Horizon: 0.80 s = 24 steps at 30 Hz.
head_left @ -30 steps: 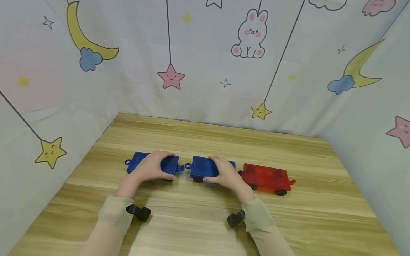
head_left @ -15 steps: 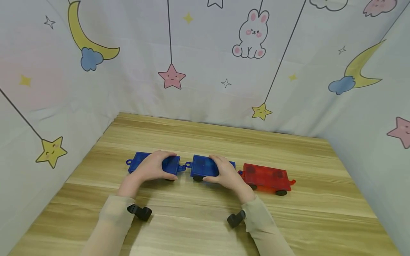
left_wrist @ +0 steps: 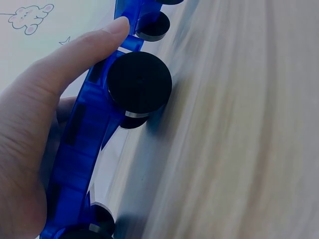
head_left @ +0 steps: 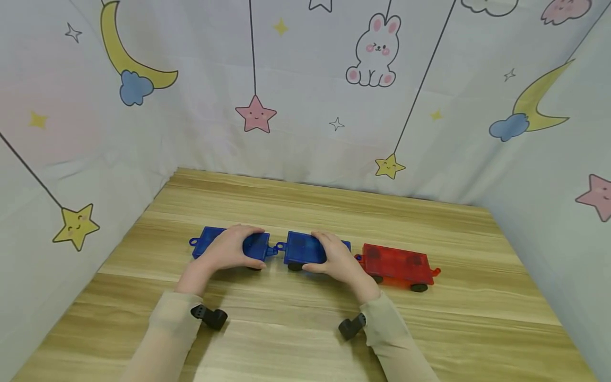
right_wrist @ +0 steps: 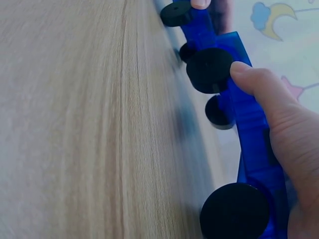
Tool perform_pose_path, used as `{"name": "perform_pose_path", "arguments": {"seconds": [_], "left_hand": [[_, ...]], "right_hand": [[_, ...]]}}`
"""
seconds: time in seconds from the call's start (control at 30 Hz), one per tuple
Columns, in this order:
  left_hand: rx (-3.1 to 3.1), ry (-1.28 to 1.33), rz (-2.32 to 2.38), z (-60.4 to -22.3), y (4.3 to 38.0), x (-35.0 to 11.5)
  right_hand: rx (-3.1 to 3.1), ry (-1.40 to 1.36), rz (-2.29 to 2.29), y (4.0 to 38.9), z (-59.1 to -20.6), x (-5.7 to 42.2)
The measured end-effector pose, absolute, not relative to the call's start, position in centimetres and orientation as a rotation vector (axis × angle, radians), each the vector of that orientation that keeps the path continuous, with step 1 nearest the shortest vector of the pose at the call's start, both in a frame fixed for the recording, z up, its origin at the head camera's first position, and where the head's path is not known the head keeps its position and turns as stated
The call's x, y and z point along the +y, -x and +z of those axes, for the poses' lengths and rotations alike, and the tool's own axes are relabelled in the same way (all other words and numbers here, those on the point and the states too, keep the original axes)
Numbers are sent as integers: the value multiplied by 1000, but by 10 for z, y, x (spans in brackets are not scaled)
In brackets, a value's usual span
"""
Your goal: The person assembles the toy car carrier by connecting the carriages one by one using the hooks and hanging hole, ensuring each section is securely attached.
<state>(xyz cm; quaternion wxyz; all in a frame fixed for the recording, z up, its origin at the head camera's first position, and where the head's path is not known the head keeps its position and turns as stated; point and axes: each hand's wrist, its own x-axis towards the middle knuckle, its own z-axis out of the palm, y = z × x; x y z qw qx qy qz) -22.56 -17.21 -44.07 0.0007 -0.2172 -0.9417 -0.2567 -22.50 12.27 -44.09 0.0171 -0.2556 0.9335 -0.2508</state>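
Observation:
Three translucent toy train cars with black wheels stand in a row on the wooden table. My left hand [head_left: 229, 248] grips the left blue train car [head_left: 258, 245] across its top, thumb along the near side. My right hand [head_left: 336, 260] holds the middle blue train car [head_left: 299, 247] the same way. Between them, the left car's hook meets the middle car's ring; whether it sits inside I cannot tell. A red train car [head_left: 396, 263] adjoins the middle car on the right, their joint partly behind my right hand. Both wrist views show the thumbs on the cars' sides above the wheels.
The wooden tabletop [head_left: 286, 329] spreads in front of the cars and to both sides. A white cloth [head_left: 305, 143] printed with stars, moons and a rabbit hangs behind and at both sides. Each sleeve carries a small black wrist camera [head_left: 212, 318].
My left hand has slid its blue car slightly right, closing the gap so its hook now meets the middle car's ring. My right hand and the red car have stayed in place.

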Motion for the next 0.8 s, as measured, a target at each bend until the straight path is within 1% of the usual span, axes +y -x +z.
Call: {"name": "perform_pose_path", "arguments": {"seconds": [0.8], "left_hand": [[-2952, 684, -788, -440, 226, -164]], "right_hand": [[2885, 786, -790, 224, -439, 124]]}}
